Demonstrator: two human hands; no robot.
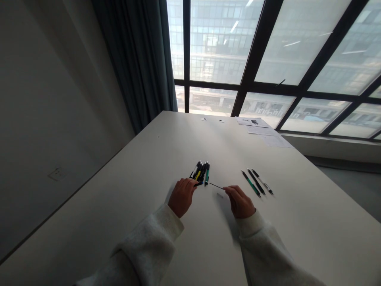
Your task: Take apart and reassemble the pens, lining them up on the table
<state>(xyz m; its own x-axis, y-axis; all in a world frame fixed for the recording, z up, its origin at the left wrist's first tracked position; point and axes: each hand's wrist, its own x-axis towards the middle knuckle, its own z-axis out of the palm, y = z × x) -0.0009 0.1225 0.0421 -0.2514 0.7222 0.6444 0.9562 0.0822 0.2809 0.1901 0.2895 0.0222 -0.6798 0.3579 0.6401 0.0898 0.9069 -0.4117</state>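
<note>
My left hand [182,195] is closed around a dark pen barrel [200,183] that shows a bit of blue at its end. Just beyond its fingers lies a bunch of pens [203,171], black, with white, yellow and green parts. My right hand [240,201] pinches a thin dark pen refill [216,185], its far tip pointing left toward the barrel with a gap between them. Below the refill, a small pale piece [220,195] rests on the table. Three pens [256,182] lie side by side to the right of my right hand, one of them green.
The white table [178,143] reaches to the window. Paper sheets [257,126] lie at its far right, and two small round fittings [203,119] sit at the far edge. A dark curtain [143,59] hangs at the left beside a wall.
</note>
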